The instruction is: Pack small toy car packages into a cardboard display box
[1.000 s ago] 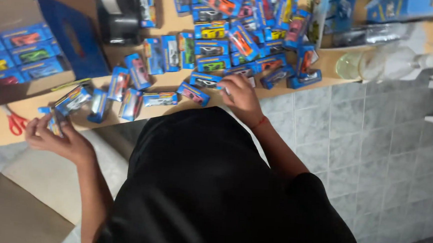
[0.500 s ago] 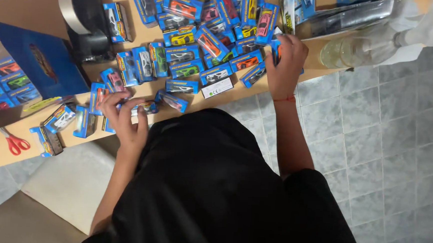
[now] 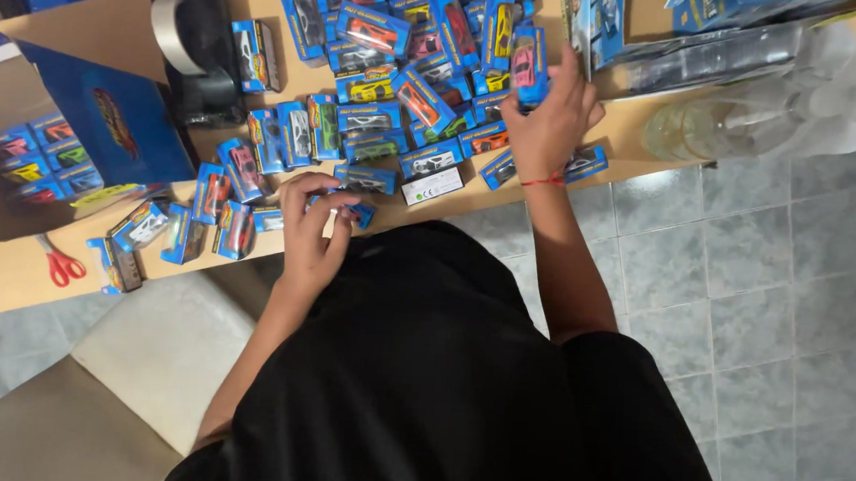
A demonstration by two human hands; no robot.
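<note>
Blue carded toy-car pack with a pink car stood long axis upright above the light wooden desk, right hand fingers closed round it, while left hand fingers curled on a small blue pack near the desk's front edge.

Blue carded toy-car packs lie on the wooden table between the left hand and right hand, red-handled scissors well left of both.
</note>
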